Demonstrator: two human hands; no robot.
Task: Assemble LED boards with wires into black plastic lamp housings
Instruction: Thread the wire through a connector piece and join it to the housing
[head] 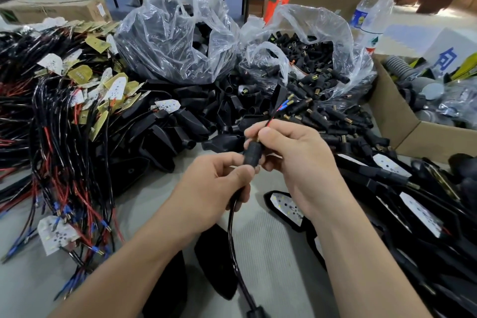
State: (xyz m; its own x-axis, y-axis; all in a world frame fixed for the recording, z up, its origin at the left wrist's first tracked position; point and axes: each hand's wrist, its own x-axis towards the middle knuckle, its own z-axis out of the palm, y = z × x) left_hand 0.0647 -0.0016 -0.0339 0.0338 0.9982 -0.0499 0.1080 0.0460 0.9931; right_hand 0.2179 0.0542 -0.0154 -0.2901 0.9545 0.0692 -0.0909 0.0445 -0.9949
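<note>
Head view: lots is buried here. The heap of wired LED boards (64, 137) on the left and the loose black housings (201, 116) further back are way too tangled to count, and the crinkly plastic blurs what's inside the two plastic bags (175, 41) at the far side, though the right one clearly has small black plugs with brass tips. Two bottles (371, 10) stand far right, tops near the frame edge, and one cardboard box (395, 121) is cut off on the right. The left hand (219, 183) is curled round a black cable (233, 240), which hides in the palm and then runs off the near edge. Its thumb and forefinger pinch the bottom of one black sleeve (251, 153). The right hand (296, 162) pinches the sleeve's top, where two thin wires (273, 116), red and black, poke out toward the bags. The sleeve sits mid-scene, held above the grey surface (271, 253). One housing with a white board (286, 206) in it lies just under the right wrist.
</note>
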